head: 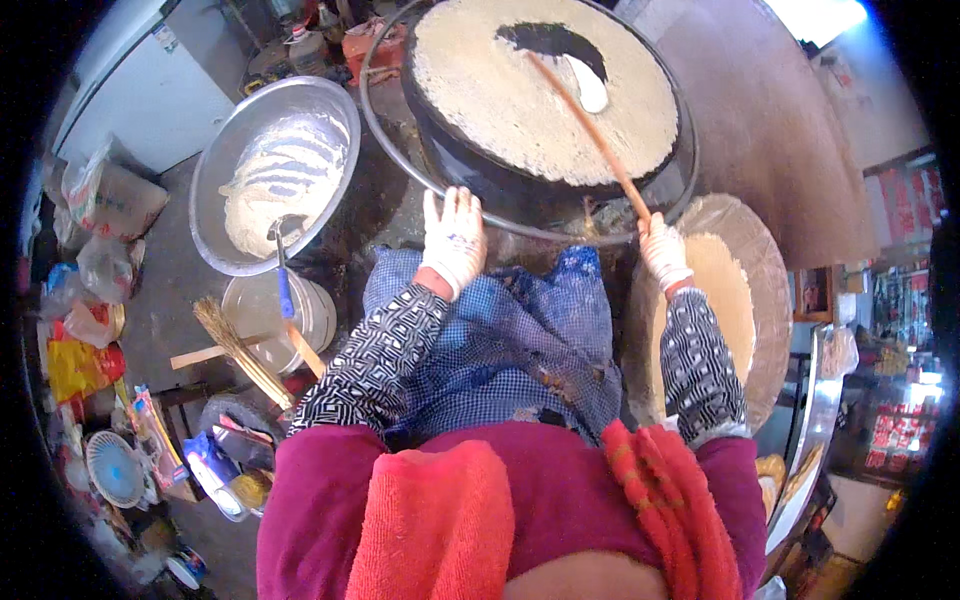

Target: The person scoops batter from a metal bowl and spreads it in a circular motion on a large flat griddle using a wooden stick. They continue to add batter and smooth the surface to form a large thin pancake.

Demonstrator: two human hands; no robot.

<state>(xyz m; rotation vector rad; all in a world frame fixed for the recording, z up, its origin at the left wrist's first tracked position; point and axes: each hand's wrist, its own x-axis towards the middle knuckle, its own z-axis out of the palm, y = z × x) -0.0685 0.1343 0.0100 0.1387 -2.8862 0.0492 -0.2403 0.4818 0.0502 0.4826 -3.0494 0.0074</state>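
A thin layer of pale batter [480, 97] covers most of a round dark griddle [480, 169] in front of me. A dark bare patch [544, 37] shows near its far side, with a thick white streak of batter [589, 86] along it. My right hand [663, 247], in a white glove, grips the near end of a long wooden stick [592, 135]. The stick slants over the batter, its far end by the bare patch. My left hand [455, 236], also gloved, rests flat on the metal ring [390, 154] around the griddle, fingers slightly apart.
At left a metal basin [201, 195] of batter holds a ladle with a blue handle [285, 289], above a white bucket [322, 311]. A straw brush [240, 349] lies beside it. Under my right forearm stands a lined round container [769, 300] with tan flat sheets [720, 277]. A brown board [765, 135] rises at right.
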